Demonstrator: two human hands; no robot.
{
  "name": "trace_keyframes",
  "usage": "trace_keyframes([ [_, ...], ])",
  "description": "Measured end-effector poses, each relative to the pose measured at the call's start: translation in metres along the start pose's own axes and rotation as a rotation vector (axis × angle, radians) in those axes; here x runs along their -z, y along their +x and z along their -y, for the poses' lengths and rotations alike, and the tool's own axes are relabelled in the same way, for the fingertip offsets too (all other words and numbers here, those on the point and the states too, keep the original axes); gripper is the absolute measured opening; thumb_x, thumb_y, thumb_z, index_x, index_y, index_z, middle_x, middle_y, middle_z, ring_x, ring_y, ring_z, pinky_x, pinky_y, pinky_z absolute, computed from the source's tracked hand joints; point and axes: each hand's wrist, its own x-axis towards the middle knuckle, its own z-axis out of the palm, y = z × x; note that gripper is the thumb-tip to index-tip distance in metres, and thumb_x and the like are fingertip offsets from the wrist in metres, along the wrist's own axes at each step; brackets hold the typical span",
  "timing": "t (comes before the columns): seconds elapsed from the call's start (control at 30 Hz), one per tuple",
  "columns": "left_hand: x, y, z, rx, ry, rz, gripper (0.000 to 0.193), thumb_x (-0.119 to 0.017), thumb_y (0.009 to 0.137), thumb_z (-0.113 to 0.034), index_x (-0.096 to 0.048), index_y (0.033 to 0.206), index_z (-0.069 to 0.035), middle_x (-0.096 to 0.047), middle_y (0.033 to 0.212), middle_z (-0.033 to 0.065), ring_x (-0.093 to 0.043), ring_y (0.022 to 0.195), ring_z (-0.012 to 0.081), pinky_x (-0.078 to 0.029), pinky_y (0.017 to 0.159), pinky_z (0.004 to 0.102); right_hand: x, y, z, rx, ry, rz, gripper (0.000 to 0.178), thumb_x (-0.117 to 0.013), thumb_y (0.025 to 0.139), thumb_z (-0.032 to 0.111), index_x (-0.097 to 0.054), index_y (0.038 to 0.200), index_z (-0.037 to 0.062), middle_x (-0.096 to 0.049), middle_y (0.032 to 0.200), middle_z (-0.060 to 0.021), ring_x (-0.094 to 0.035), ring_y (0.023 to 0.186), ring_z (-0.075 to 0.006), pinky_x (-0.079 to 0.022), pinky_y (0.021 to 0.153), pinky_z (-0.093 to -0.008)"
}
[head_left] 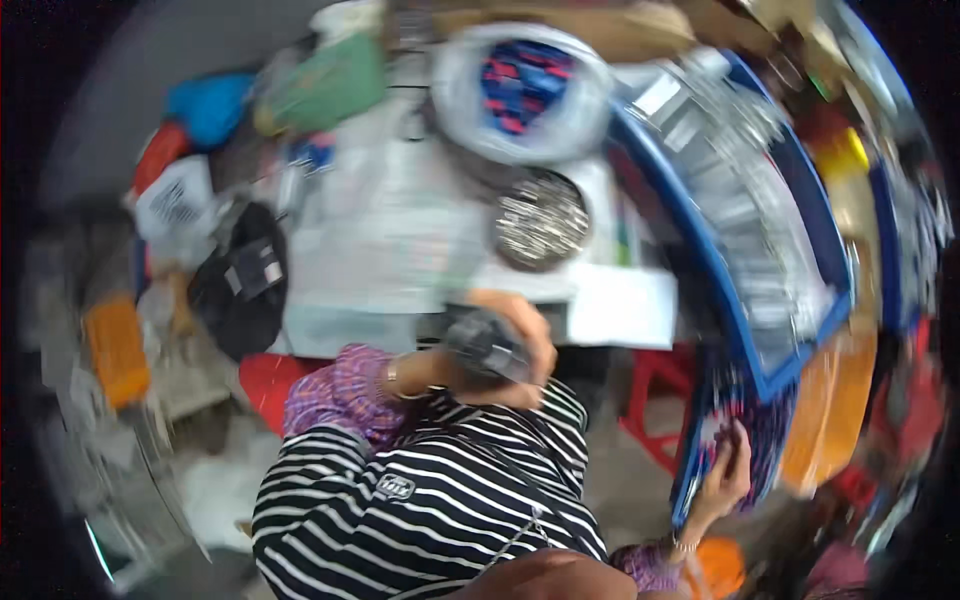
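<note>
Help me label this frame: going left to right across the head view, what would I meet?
Blurred orange item → black bag-like bundle → left hand around a dark object → blank-looking white card → right hand → orange plastic container.

Left grip (530, 338): the dark object (485, 345) inside it is blurred and its kind cannot be determined; it hides the palm. Beyond this grip, the silvery pieces (541, 222) smear together and cannot be told apart singly. Right grip (733, 472): blurred; whether it holds anything cannot be established. Below it, the right sleeve (650, 566) is cut off by the lower edge. Above it, contents of the blue bin (806, 346) are too blurred to identify.
</note>
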Motion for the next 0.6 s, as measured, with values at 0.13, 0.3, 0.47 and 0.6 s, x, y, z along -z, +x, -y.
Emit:
trace_keyframes([
  [0.13, 0.004, -0.033, 0.016, -0.106, 0.333, -0.112, 0.039, -0.081, 0.068, -0.027, -0.055, 0.088, -0.005, -0.060, 0.081, 0.0013, -0.058, 0.063, 0.0137, -0.041, 0.056, 0.0333, -0.039, 0.067, 0.096, 0.469, -0.002, 0.289, 0.031, -0.050, 0.087, -0.008, -0.057, 0.117, -0.0047, -0.064, 0.105, -0.0147, -0.063, 0.093, -0.0209, -0.048, 0.083, -0.0296],
  [0.3, 0.022, -0.052, -0.005, -0.106, 0.226, -0.099, 0.024, -0.078, 0.071, -0.016, -0.058, 0.075, -0.004, -0.062, 0.065, 0.0053, -0.058, 0.050, 0.0165, -0.046, 0.047, 0.0260, -0.132, 0.128, 0.245, 1.098, -0.046, 0.510, 0.040, -0.056, 0.074, -0.011, -0.059, 0.113, -0.0006, -0.063, 0.104, -0.0179, -0.063, 0.088, -0.0328, -0.050, 0.076, -0.0362],
  [0.47, 0.035, -0.080, -0.023, -0.098, 0.261, -0.193, 0.024, -0.079, 0.068, -0.014, -0.058, 0.074, -0.006, -0.059, 0.065, 0.0031, -0.057, 0.051, 0.0162, -0.043, 0.046, 0.0270, -0.266, 0.138, 0.344, 1.325, -0.169, 0.709, 0.036, -0.053, 0.077, -0.002, -0.058, 0.112, 0.0030, -0.062, 0.105, -0.0172, -0.060, 0.092, -0.0356, -0.050, 0.076, -0.0397],
  [0.6, 0.050, -0.108, -0.025, -0.064, 0.315, -0.209, 0.026, -0.080, 0.067, -0.015, -0.058, 0.075, -0.005, -0.061, 0.067, 0.0043, -0.058, 0.054, 0.0161, -0.045, 0.050, 0.0278, -0.386, 0.122, 0.390, 1.495, -0.192, 0.757, 0.035, -0.052, 0.077, -0.001, -0.059, 0.110, 0.0059, -0.064, 0.096, -0.0161, -0.062, 0.084, -0.0347, -0.050, 0.070, -0.0433],
])
